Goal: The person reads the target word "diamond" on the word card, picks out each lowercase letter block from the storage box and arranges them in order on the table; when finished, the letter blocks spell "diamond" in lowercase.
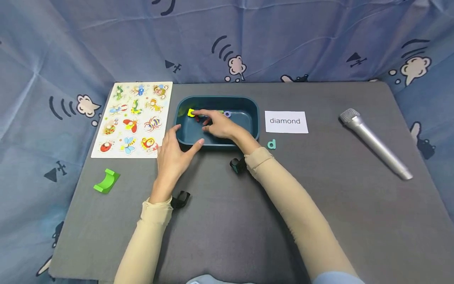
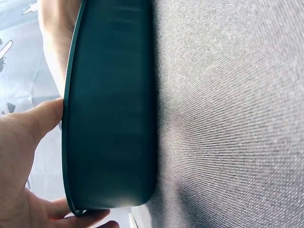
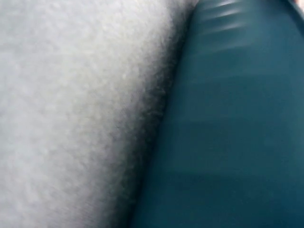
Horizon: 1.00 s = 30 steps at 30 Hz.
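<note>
A dark teal plastic box point(image 1: 245, 119) holds several small coloured pieces, among them a yellow piece point(image 1: 190, 113), a lilac ring-shaped letter point(image 1: 227, 114) and a dark red piece partly under the fingers. My right hand point(image 1: 220, 125) reaches in over the near wall, its index finger stretched onto the yellow piece; the other fingers bend below it. My left hand point(image 1: 173, 156) holds the box's near left corner, thumb point(image 2: 45, 116) on the front rim and fingers around the left end. The right wrist view shows only the box's outer wall point(image 3: 232, 133) and the cloth.
Right of the box lie a white card point(image 1: 286, 122) reading "diamond" and a teal letter d point(image 1: 271, 144). A silver microphone point(image 1: 376, 144) lies farther right. On the left are a sheet of insect pictures point(image 1: 132, 120) and a green curved block point(image 1: 106, 181).
</note>
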Each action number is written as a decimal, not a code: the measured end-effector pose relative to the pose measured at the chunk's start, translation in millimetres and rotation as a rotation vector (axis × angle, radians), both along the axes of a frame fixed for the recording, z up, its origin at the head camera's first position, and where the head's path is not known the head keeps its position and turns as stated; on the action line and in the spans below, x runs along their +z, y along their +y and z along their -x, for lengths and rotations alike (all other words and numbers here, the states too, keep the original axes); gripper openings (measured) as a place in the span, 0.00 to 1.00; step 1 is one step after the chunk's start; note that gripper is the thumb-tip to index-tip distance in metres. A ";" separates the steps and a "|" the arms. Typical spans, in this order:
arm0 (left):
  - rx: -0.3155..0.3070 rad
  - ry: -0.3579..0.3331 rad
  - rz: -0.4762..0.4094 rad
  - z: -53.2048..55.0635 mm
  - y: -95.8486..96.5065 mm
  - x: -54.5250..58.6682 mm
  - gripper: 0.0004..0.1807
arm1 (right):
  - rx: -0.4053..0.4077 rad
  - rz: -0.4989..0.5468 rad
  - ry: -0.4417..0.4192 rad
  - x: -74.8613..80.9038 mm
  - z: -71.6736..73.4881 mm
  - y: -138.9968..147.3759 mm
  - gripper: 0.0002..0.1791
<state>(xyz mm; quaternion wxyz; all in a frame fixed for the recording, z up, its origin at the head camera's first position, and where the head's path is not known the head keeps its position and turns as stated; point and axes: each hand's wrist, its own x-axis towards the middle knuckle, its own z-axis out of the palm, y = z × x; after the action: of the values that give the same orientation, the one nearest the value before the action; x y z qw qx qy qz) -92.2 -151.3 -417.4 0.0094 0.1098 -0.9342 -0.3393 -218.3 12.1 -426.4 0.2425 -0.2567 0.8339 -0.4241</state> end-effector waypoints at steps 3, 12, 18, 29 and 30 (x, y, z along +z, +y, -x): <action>-0.003 -0.005 -0.002 0.1 0.5 0.5 0.52 | -0.001 -0.018 0.015 -1.7 1.0 -1.1 0.32; 0.000 -0.008 -0.010 -0.2 1.0 0.9 0.53 | -0.062 -0.027 0.135 -4.6 -1.0 -1.6 0.25; 0.003 -0.014 -0.008 -0.5 0.2 0.2 0.53 | -0.083 -0.032 0.158 -4.2 -0.6 0.0 0.26; 0.003 -0.019 -0.001 -1.1 0.5 0.8 0.53 | -0.058 -0.165 0.227 -2.2 -2.2 -0.1 0.20; 0.004 -0.019 -0.001 -1.1 0.6 0.9 0.53 | -0.059 -0.167 0.228 -2.3 -2.0 -0.2 0.19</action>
<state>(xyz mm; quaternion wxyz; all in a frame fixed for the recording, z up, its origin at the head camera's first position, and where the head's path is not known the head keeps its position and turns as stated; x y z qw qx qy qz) -91.0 -150.7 -416.5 0.0011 0.1150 -0.9339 -0.3386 -216.4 11.9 -428.7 0.1539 -0.2575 0.8956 -0.3284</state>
